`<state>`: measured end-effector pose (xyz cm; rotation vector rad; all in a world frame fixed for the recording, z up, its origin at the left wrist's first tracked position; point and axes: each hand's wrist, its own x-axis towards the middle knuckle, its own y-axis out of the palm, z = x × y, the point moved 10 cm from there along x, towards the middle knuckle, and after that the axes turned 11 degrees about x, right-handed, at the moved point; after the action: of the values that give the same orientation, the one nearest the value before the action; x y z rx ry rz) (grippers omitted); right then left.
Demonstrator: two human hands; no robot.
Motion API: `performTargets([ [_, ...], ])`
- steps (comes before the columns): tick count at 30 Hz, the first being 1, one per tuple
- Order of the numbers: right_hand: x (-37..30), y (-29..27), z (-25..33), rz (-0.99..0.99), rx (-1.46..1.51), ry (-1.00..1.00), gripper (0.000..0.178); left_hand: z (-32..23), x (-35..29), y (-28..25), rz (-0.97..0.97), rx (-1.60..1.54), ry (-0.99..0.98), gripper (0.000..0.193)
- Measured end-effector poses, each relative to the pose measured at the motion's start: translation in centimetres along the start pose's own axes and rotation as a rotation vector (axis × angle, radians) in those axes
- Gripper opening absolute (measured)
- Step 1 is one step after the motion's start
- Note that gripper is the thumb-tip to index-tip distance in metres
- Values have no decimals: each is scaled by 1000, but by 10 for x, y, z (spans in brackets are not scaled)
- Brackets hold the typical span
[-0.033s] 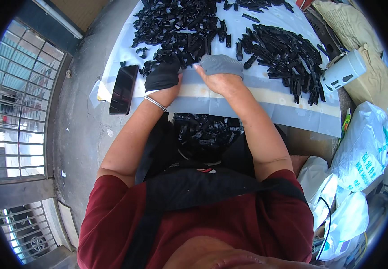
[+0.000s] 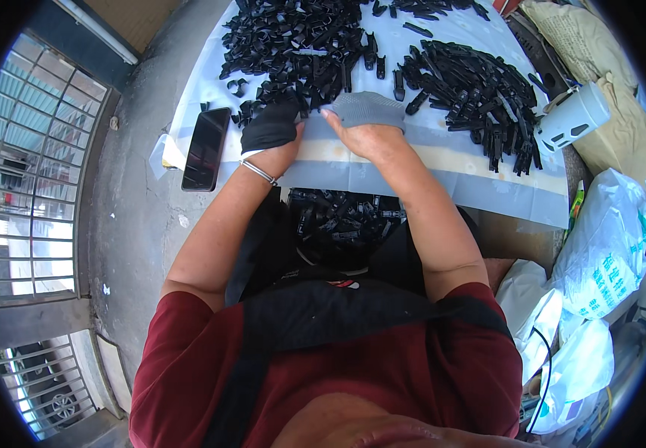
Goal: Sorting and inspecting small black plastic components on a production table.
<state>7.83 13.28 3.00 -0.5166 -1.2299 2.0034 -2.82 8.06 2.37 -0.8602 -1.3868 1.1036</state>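
My left hand (image 2: 271, 133), in a black glove with a bracelet at the wrist, is curled at the near edge of a heap of curved black plastic pieces (image 2: 286, 45). Its fingers blend into the black pieces, and what they hold cannot be made out. Close to its right, my right hand (image 2: 364, 123) wears a grey glove, thumb pointing toward the left hand. Its fingers are bent in and mostly hidden, with small dark bits near the thumb tip. Right of it lies a pile of long black plastic clips (image 2: 480, 97).
A black phone (image 2: 206, 149) lies at the left on the pale tablecloth (image 2: 442, 168). A white perforated cup (image 2: 573, 118) tilts at the right edge. Below the table edge, a container of black clips (image 2: 345, 224) sits between my legs. White plastic bags (image 2: 599, 246) crowd the right side.
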Motion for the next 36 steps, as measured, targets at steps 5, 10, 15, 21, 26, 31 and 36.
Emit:
performTargets([
  [5,-11,-4,-6,-148,-94,-91,27,15,-2,-4,-43,-90,-95,25],
  [10,-38,-26,-17,-308,123,-208,24,15,-17,-22,-133,-228,-72,28],
  [15,-41,-11,0,-105,-156,-187,24,20,-27,-6,34,-559,-164,29],
  [21,-40,-23,-21,-189,34,-34,22,7,-35,-9,117,-679,-106,31],
  [26,-39,-20,-28,-173,-264,-22,22,0,-51,8,382,-1088,-275,23],
  [31,-48,-26,-14,-252,-246,-97,24,2,-54,21,299,-1466,-371,20],
  [36,-58,-22,8,-308,9,-232,25,0,-52,1,141,-1109,-274,20],
])
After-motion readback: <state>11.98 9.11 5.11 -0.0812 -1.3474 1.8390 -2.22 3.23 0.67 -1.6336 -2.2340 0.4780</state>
